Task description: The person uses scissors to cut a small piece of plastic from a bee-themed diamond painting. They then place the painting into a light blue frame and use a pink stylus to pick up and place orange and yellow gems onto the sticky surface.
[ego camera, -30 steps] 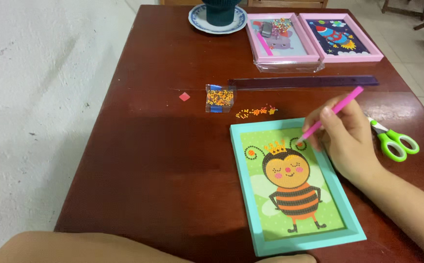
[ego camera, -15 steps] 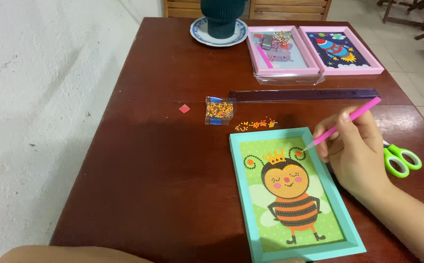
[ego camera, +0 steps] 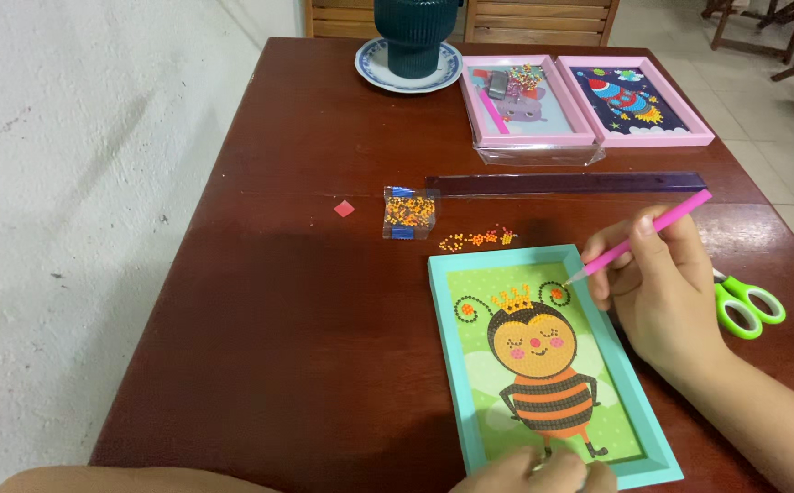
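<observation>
A teal-framed bee picture (ego camera: 543,356) made of small beads lies on the dark wooden table (ego camera: 306,301). My right hand (ego camera: 657,292) grips a pink pen tool (ego camera: 643,236); its tip touches the orange spot at the bee's right antenna. My left hand (ego camera: 538,471) rests with curled fingers on the frame's near edge, partly cut off by the view. Loose orange beads (ego camera: 479,239) lie just beyond the frame, next to a small clear bag of beads (ego camera: 410,213).
Green scissors (ego camera: 746,306) lie right of my hand. A dark purple ruler (ego camera: 566,183) lies across the table. Two pink-framed pictures (ego camera: 529,100) (ego camera: 632,99) and a dark cup on a saucer (ego camera: 411,41) sit at the far end. A red square (ego camera: 344,208) lies near the bag.
The view has shifted, so things sit lower in frame. My left hand has come into view at the frame's near edge. The pen tip stays at the right antenna.
</observation>
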